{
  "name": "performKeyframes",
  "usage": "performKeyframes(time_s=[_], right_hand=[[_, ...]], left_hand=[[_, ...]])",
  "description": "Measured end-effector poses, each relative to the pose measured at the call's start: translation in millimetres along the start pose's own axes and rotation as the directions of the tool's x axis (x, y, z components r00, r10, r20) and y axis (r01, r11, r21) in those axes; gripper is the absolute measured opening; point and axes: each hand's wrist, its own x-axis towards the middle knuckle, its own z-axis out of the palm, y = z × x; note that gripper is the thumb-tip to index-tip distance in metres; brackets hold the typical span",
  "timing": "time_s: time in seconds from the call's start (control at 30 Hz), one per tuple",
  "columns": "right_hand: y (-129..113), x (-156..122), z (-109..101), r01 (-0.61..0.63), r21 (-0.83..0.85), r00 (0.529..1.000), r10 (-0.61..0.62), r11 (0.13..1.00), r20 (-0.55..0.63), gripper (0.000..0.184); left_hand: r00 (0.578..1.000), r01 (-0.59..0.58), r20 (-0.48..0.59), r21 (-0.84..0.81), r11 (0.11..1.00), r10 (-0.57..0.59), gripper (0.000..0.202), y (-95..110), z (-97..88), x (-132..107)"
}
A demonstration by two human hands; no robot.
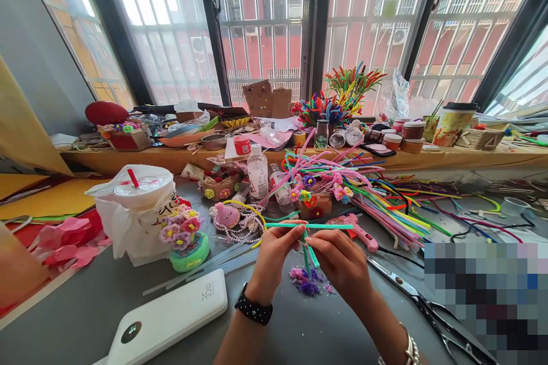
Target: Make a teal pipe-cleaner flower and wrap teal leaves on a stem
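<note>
Pinching perhaps two green pipe cleaners [331, 227]: left hand [276, 251], right hand [345, 259].

piled pipe cleaners [390, 217] and scissors [400, 281] show a craft workspace.

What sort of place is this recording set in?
Most likely a small craft workspace by a window: the left hand and right hand hold green fuzzy stems, a bundle of colored stems lies on the table, and a pink glue gun lies nearby.

The white power bank [180, 308] bears "35W" (turned sideways here), its round display's [131, 332] digits unclear.
</note>
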Motion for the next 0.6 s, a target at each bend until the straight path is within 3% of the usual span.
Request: performKeyframes(time_s=[0.13, 0.3, 0.47, 0.6], right_hand=[[-4, 3, -3, -0.037, 0.026, 0.999, 0.038, 0.999, -0.029, 0.019], [-8, 9, -11, -0.173, 0.137, 0.984, 0.178, 0.975, -0.024, 0.014], [-12, 20, -27, -0.261, 0.157, 0.965, 0.258, 0.953, 0.036, 0.010], [-14, 25, -37, -0.346, 0.141, 0.933, 0.325, 0.927, 0.153, 0.013]], left_hand=[[0.998, -0.055, 0.001, 0.086, 0.995, 0.056, 0.016, 3, 1.2, -1], [0.992, -0.120, 0.062, 0.120, 0.986, 0.113, 0.013, 1, -1.9, 0], [0.977, -0.193, 0.127, 0.161, 0.968, 0.173, 0.013, 1, -2.8, -2], [0.949, -0.305, 0.179, 0.325, 0.895, 0.258, 0.011, 6, -1.4, -5]])
